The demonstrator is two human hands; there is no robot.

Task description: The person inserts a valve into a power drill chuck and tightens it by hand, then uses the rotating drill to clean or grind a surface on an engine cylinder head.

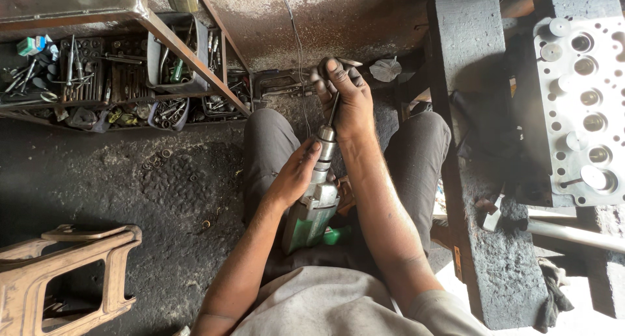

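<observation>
A green and silver power drill [314, 214] lies in my lap between my knees, nose pointing away from me. My left hand [294, 174] wraps around the drill's neck just behind the metal chuck [325, 143]. My right hand [345, 92] is closed above the chuck on a thin dark rod-like piece [333, 108] that runs down into the chuck. A thin cable [300, 63] trails from the drill area up across the floor.
A low metal rack [117, 76] packed with several tools and bins stands at the upper left. A worn stool [71, 271] sits at the lower left. A concrete block [482, 147] and a grey cylinder head [579, 108] with valves lie at the right.
</observation>
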